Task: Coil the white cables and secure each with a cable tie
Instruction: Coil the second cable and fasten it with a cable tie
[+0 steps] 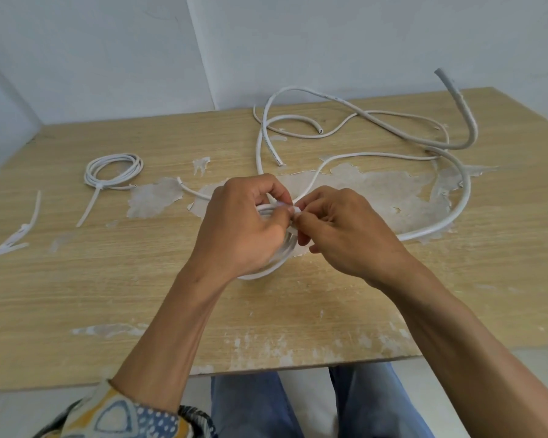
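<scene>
Two hands are brought together above the middle of the worn wooden table (108, 295). A small coil of white cable (268, 269) is gripped by the left hand (244, 222), whose fingers are curled round its upper turns, while the coil's lower edge rests on the tabletop. A white cable tie (284, 205) is pinched at the top of the coil by the thumb and fingertips of the right hand (345, 229), just beside the left thumb; whether the tie is already closed cannot be told. A short cable end (192, 190) is seen emerging from under the left hand. Well to the left, a finished coil (114, 169) lies flat, bound by a tie whose long tail (87, 208) points toward the near edge. At the far left edge, loose cable ties (13, 240) are laid. Across the back right of the table, several uncoiled white cables (361, 121) are tangled in loops, and one thicker cable (459, 102) is raised off the surface
</scene>
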